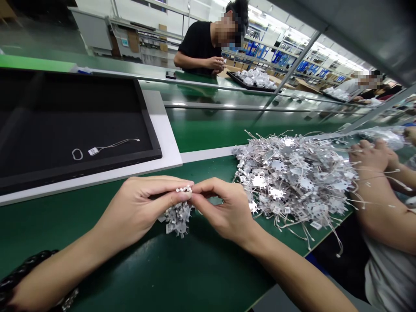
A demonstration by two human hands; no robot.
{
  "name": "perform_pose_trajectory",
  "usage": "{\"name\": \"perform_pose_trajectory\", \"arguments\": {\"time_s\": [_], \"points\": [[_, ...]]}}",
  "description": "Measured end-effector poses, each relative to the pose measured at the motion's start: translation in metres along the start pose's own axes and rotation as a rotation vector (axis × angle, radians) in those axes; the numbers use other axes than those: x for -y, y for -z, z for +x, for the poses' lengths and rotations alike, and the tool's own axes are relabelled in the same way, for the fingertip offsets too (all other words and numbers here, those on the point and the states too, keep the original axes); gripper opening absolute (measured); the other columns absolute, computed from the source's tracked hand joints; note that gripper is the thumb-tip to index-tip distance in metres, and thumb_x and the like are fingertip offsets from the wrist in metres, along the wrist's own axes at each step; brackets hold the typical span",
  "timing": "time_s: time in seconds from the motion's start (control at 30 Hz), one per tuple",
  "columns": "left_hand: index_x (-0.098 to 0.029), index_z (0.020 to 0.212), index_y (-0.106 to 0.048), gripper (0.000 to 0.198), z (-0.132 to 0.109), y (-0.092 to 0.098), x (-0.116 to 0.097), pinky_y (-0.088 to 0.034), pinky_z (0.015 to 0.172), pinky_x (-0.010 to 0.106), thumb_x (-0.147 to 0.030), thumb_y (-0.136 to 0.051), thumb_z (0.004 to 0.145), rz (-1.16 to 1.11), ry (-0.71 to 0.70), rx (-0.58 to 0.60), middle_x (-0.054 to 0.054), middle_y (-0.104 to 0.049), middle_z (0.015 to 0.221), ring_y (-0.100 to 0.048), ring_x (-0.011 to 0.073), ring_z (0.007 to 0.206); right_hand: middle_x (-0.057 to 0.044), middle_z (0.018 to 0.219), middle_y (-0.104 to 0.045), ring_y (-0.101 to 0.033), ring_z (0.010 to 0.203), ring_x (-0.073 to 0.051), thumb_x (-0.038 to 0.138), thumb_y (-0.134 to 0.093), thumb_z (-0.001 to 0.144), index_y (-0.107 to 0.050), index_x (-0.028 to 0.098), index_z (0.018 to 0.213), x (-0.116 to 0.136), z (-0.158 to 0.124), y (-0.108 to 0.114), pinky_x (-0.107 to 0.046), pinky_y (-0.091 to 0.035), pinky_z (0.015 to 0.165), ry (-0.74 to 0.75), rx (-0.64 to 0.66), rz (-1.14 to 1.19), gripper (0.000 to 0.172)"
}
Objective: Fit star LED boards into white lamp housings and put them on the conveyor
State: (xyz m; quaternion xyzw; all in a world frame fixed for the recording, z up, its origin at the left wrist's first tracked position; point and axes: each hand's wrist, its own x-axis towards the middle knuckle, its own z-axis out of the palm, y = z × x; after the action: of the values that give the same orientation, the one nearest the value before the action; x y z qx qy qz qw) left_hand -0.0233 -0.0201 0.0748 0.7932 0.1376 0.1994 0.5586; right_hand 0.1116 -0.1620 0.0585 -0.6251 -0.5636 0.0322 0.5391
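Observation:
My left hand is closed around a small bunch of wired white tags, whose connector ends stick up between thumb and forefinger. Fingertip to fingertip with it, my right hand pinches the top of the same bunch. Both hands hover just above the green bench. To the right lies a big loose pile of the same wired tags.
A black tray on a white board sits at the left, holding one wired tag and a small ring. A neighbour's hands reach into the pile from the right. Another person works across the conveyor beside a tray of parts.

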Motion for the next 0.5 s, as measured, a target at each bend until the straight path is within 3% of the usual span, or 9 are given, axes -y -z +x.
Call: {"name": "perform_pose_trajectory", "arguments": {"time_s": [0.17,0.27,0.4,0.5], "points": [[-0.036,0.1,-0.085,0.014,-0.002,-0.003,0.004,-0.061,0.089,0.024,-0.038,-0.075,0.09,0.024,0.024,0.018,-0.004,-0.084,0.102,-0.078,0.0205,0.097,-0.001,0.077,-0.08,-0.072,0.065,-0.012,0.014,-0.062,0.094,-0.071,0.019,0.085,-0.005,-0.002,-0.003,-0.022,-0.053,0.061,0.113,0.024,-0.152,0.013],[-0.032,0.094,-0.085,0.015,-0.002,-0.004,0.001,-0.059,0.077,0.023,-0.039,-0.072,0.092,0.1,0.038,0.002,-0.003,-0.084,0.093,-0.077,0.0199,0.086,-0.003,0.077,-0.078,-0.071,0.07,-0.014,0.023,-0.06,0.1,-0.07,0.02,0.084,-0.007,0.001,0.005,-0.025,-0.049,0.063,0.163,0.073,-0.33,0.019],[-0.026,0.079,-0.081,0.022,-0.001,-0.004,-0.007,-0.052,0.064,0.024,-0.042,-0.07,0.09,0.177,0.054,-0.04,-0.002,-0.081,0.08,-0.07,0.0184,0.071,0.0,0.068,-0.072,-0.063,0.06,-0.012,0.04,-0.06,0.102,-0.067,0.02,0.073,-0.005,0.013,0.036,-0.024,-0.04,0.057,-0.067,0.274,-0.346,0.036],[-0.025,0.075,-0.077,0.023,0.001,-0.001,-0.009,-0.053,0.065,0.022,-0.04,-0.069,0.09,0.129,0.08,-0.048,-0.003,-0.077,0.074,-0.068,0.0164,0.068,0.003,0.064,-0.07,-0.063,0.055,-0.012,0.046,-0.059,0.101,-0.073,0.02,0.098,-0.002,0.02,0.058,-0.023,-0.041,0.054,-0.269,0.56,-0.2,0.03]]}}
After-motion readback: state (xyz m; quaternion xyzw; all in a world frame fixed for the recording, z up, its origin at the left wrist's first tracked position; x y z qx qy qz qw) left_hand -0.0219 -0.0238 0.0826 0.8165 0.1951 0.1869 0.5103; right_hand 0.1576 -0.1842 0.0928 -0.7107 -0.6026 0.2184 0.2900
